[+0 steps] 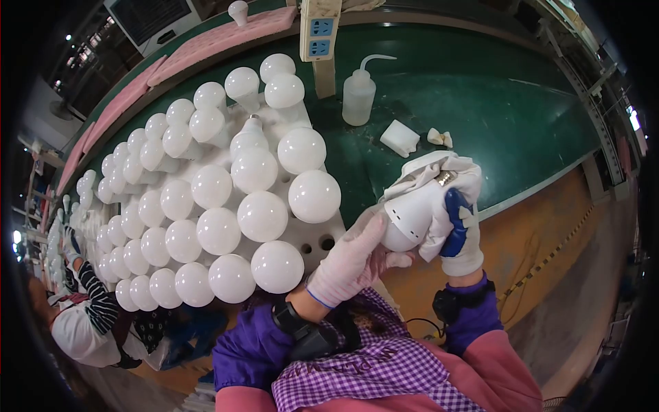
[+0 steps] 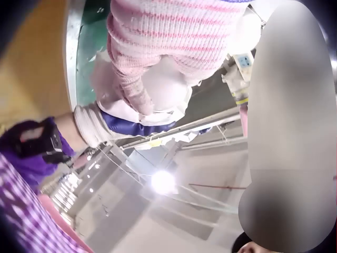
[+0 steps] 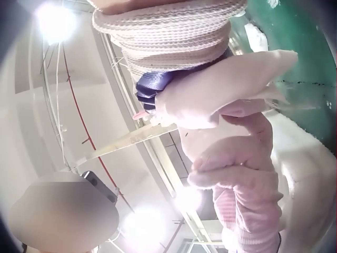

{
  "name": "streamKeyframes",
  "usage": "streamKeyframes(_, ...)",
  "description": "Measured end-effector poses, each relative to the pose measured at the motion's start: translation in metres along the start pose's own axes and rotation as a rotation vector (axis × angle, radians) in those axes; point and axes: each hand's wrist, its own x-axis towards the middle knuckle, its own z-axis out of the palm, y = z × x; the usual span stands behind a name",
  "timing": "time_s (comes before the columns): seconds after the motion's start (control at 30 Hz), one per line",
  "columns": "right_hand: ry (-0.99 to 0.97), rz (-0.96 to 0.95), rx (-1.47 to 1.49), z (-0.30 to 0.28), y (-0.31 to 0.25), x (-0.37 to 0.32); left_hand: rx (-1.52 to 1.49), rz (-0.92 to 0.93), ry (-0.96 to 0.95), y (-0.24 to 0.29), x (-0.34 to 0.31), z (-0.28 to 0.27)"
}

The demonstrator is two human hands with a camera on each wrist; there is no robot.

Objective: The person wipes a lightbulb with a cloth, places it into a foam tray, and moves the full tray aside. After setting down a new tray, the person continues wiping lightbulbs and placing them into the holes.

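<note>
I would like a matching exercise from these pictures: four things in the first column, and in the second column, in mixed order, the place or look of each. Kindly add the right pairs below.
1. Squeeze bottle
2. Left hand
3. Right hand
4. Power sockets

A. Wears a white glove with blue on it, and holds a white cloth
B. Blue, one above the other on a post
C. Stands upright on the green tabletop
D. Wears a pink-striped glove and grips a white bulb

Pairs: 1-C, 2-D, 3-A, 4-B
</note>
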Motion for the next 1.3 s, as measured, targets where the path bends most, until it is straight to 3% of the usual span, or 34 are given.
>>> streamKeyframes(0.03,-0.023,-0.020,-0.034,0.000,0.000,0.000,0.002,-0.002,-0.005,-0.005,0.002,0.001)
streamKeyframes(0.1,-0.048,-0.030,-0.018,-0.001,0.004,-0.001,0.365,0.360,0.077,-0.016,0.003,-0.001)
streamKeyframes(0.13,-0.076,-0.038,0.000,0.002,0.006,-0.002,0.365,0.362,0.078,-0.016,0.005,-0.004)
streamKeyframes(0.2,-0.044,0.014,0.019,0.010,0.008,-0.011,0.750,0.481,0.163,-0.013,0.006,-0.006)
streamKeyframes(0.23,-0.015,0.052,-0.013,0.012,0.012,-0.015,0.750,0.483,0.165,-0.012,0.005,-0.005)
streamKeyframes(0.3,0.006,0.164,0.029,0.018,0.008,-0.018,1.090,0.545,0.284,-0.007,0.001,0.001)
streamKeyframes(0.4,-0.005,0.118,-0.095,0.026,0.012,-0.030,1.252,0.630,0.304,-0.010,0.001,-0.005)
streamKeyframes(0.53,-0.055,0.078,-0.173,0.015,0.013,-0.020,1.001,0.677,0.223,-0.017,0.004,-0.009)
streamKeyframes(0.6,-0.037,0.130,-0.048,-0.006,0.023,-0.007,0.955,0.809,0.268,-0.022,0.002,-0.006)
streamKeyframes(0.67,-0.031,0.068,-0.234,-0.011,0.034,0.021,0.955,0.792,0.285,-0.022,-0.002,-0.005)
streamKeyframes(0.7,-0.084,-0.018,-0.643,-0.012,0.039,0.029,0.947,0.806,0.270,-0.024,-0.002,-0.006)
streamKeyframes(0.73,-0.209,-0.228,-1.137,-0.016,0.035,0.035,0.940,0.821,0.256,-0.024,-0.003,-0.006)
streamKeyframes(0.8,-0.098,-0.416,-0.979,-0.015,0.023,0.032,1.001,0.838,0.274,-0.021,-0.006,-0.006)
streamKeyframes(0.87,0.017,-0.227,-0.469,0.013,-0.010,0.024,1.058,0.842,0.300,-0.021,-0.008,-0.008)
streamKeyframes(0.93,-0.292,0.053,-0.546,0.012,-0.047,0.019,1.248,0.803,0.283,-0.020,-0.008,-0.011)
streamKeyframes(1.03,-0.232,0.161,-0.635,0.024,-0.059,0.030,1.320,0.764,0.309,-0.012,-0.011,0.001)
streamKeyframes(1.07,-0.257,0.074,-0.605,0.005,-0.052,0.048,1.368,0.707,0.321,-0.005,-0.015,0.011)
streamKeyframes(1.13,-0.108,0.042,-0.586,0.002,-0.053,0.080,1.409,0.666,0.354,0.019,-0.025,0.035)
streamKeyframes(1.2,-0.034,-0.035,-0.580,-0.005,-0.042,0.124,2.019,0.818,0.259,0.041,-0.030,0.044)
streamKeyframes(1.23,-0.045,-0.150,-0.502,-0.003,-0.032,0.147,2.173,0.892,0.361,0.047,-0.025,0.042)
streamKeyframes(1.3,-0.070,-0.317,-0.407,0.006,-0.019,0.171,2.329,0.816,0.396,0.065,-0.026,0.035)
